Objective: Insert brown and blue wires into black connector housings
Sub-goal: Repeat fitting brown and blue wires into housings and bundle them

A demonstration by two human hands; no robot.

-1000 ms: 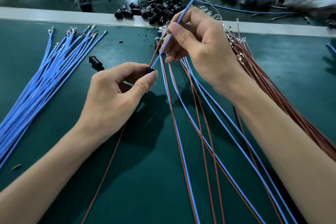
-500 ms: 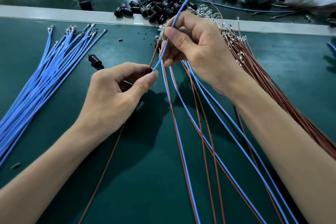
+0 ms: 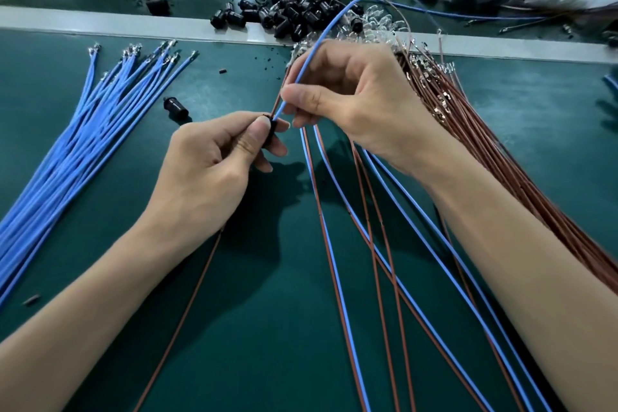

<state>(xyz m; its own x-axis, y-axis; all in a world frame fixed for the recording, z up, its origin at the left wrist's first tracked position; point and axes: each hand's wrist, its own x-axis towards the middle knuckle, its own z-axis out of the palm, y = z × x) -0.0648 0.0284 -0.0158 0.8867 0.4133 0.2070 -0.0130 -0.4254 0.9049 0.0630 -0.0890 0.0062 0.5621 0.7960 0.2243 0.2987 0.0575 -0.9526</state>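
Two bare forearms enter from the lower edge, one from 7 o'clock, the other from 4 o'clock. No sleeve covers either as far as the frame shows. The bare left hand [image 3: 214, 170] and bare right hand [image 3: 361, 104] have short, unpainted fingernails.

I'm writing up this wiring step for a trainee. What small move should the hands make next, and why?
Probably push the blue wire a little further down into the black housing. The right hand pinches the wire just above the housing, which the left hand grips, and the wire's lower end sits at the housing's opening beside a brown wire. Whether it is seated cannot be seen.
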